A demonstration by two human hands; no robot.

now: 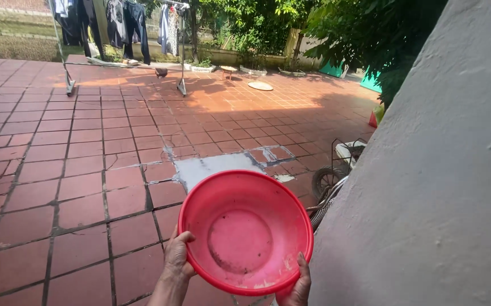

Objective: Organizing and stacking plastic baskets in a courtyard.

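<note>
A round red plastic basin [245, 229] is held tilted toward me, its inside stained with dark and whitish residue. My left hand [177, 258] grips its lower left rim, thumb over the edge. My right hand [297, 286] holds the lower right rim, with a thumb showing on the inside edge. The basin holds no contents that I can see.
A grey plastered wall [427, 187] rises close on the right. Behind the basin a bicycle wheel [326, 181] leans by the wall. The red tiled yard [87, 170] has a grey cement patch [211, 167]. A metal drying rack [121, 34] with dark clothes stands far back.
</note>
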